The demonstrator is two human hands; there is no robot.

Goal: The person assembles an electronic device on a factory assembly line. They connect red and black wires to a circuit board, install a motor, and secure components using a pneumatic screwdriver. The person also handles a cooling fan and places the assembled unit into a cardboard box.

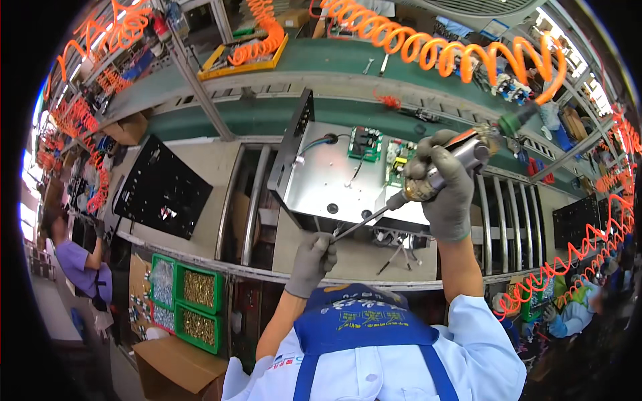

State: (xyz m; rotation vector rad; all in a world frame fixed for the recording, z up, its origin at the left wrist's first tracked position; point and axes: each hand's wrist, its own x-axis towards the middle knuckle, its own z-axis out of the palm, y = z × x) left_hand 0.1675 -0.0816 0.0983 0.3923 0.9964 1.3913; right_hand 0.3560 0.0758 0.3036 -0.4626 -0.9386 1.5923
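My right hand (447, 190), in a grey glove, is wrapped round a silver air screwdriver (435, 178). Its long bit (364, 222) slants down to the left. At the bit's tip, the fingers of my gloved left hand (311, 262) are pinched together; whether a screw sits between them is too small to tell. Beyond both hands lies an open metal chassis (314, 177) with a black front panel (292, 144) standing upright on its left. Inside it are a green circuit board (365, 144), a second board (399, 162) partly behind my right hand, and some wires.
Left of the chassis lies a black perforated panel (164, 187). Green bins (219, 291) of small screws stand at lower left, above a cardboard box (177, 364). An orange coiled air hose (461, 57) hangs overhead. Metal rollers (500, 224) lie to the right; co-workers (83, 260) stand at both sides.
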